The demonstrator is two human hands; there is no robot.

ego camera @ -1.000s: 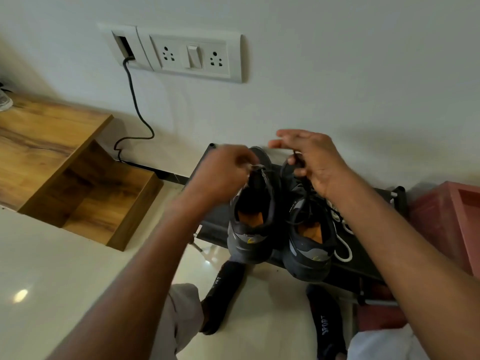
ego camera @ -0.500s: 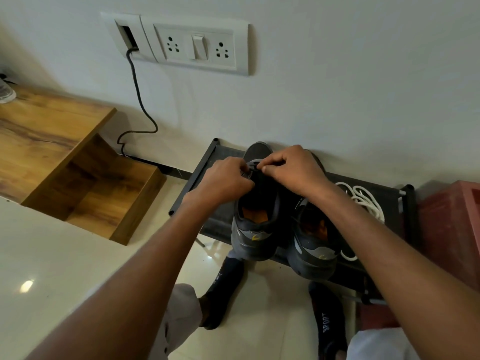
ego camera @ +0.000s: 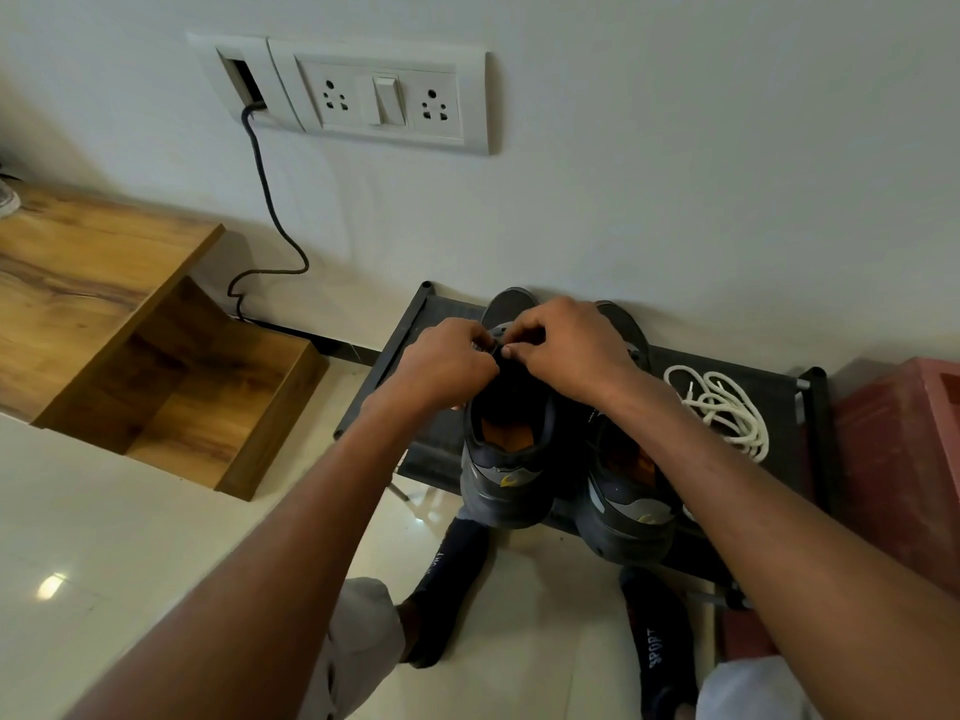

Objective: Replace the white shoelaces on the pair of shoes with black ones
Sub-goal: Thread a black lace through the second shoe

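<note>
Both hands meet over the left shoe (ego camera: pixel 506 459), the left hand (ego camera: pixel 445 367) and right hand (ego camera: pixel 570 350) with fingers curled in tight, fingertips pinching what looks like a black lace (ego camera: pixel 497 339) at the top of its tongue, though the lace itself is mostly hidden under the knuckles. That shoe stands heel toward the person on a low black rack (ego camera: pixel 441 439) against the wall, touching the right shoe (ego camera: pixel 631 491) beside it. A loose heap of white shoelaces (ego camera: pixel 719 407) lies on the rack just right of the pair.
</note>
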